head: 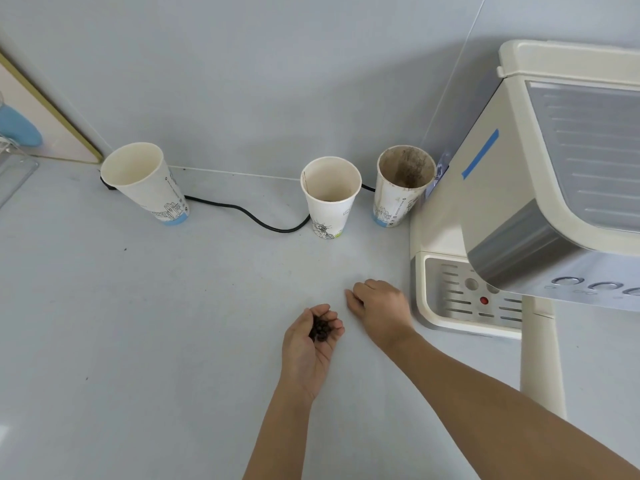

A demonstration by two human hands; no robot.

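Note:
My left hand (310, 344) lies palm up on the grey counter (138, 341), its fingers cupped round a small heap of dark coffee beans (320, 330). Just to its right, my right hand (379, 308) is palm down with its fingers curled toward the counter; whether it holds anything is hidden. Three paper cups stand along the wall: a left cup (147, 181), a middle cup (330, 195) and a right cup (401, 183) stained brown inside.
A cream coffee machine (554, 168) fills the right side, its drip tray (464, 296) right beside my right hand. A black cable (249, 213) runs behind the cups. A clear container (14, 168) sits at the far left edge.

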